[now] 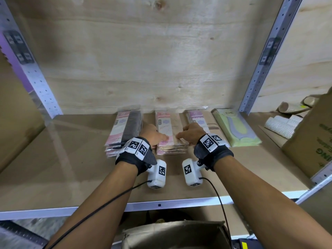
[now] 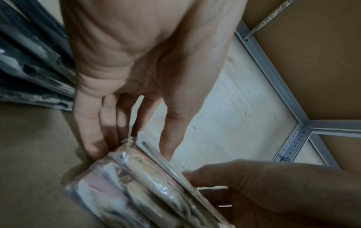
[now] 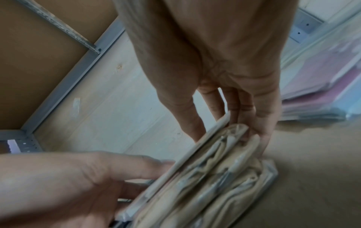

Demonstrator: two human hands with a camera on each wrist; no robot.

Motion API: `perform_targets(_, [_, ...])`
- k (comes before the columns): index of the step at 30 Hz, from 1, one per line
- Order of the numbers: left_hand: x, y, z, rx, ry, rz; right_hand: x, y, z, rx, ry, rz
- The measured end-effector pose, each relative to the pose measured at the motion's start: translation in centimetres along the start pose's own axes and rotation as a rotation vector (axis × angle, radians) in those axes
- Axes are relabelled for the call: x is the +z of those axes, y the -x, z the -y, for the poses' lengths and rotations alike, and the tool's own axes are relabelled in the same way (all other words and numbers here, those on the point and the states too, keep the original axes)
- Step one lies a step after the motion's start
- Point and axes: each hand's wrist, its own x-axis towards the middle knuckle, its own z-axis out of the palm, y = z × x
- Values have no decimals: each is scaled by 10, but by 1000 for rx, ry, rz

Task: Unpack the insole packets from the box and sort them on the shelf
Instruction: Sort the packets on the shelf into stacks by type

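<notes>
Four lots of insole packets lie in a row on the brown shelf (image 1: 62, 168): a black-and-pink stack (image 1: 124, 130), a beige stack (image 1: 168, 123), a purple packet (image 1: 195, 116) and a green stack (image 1: 237, 128). Both hands hold the beige stack (image 2: 136, 192) (image 3: 215, 177), which rests on the shelf. My left hand (image 1: 156, 135) (image 2: 131, 154) grips its left side, thumb on top and fingers down the edge. On its right side my right hand (image 1: 186, 133) (image 3: 228, 138) grips it the same way. An open cardboard box (image 1: 172, 234) sits below the shelf.
Grey metal posts (image 1: 36, 72) (image 1: 265, 56) frame the bay, with a plywood back wall. At the right stand a cardboard box with green print (image 1: 314, 137) and white ribbed rolls (image 1: 282, 126). The shelf's left part is bare board.
</notes>
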Motion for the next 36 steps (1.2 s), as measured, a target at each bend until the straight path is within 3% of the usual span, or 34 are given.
perform_targets(15, [0, 4, -6, -25, -115, -32, -2, 3, 5, 3, 42, 21])
perform_targets(20, [1, 17, -26, 42, -363, -178, -14, 6, -10, -59, -95, -18])
perform_targets(24, [8, 28, -52, 156, -386, -375, -48, 6, -34, -157, -159, -161])
perform_targets(26, [18, 31, -65, 217, -363, -405, -69, 5, -52, -144, -168, -226])
perform_targets(30, [53, 29, -90, 285, -262, -236, -98, 1, -86, -79, -102, -296])
perform_targets(33, [84, 18, -106, 248, -286, -102, -102, -2, -97, -49, -101, -267])
perform_targets(36, [110, 10, -115, 174, -346, -51, -104, -6, -101, -35, -125, -184])
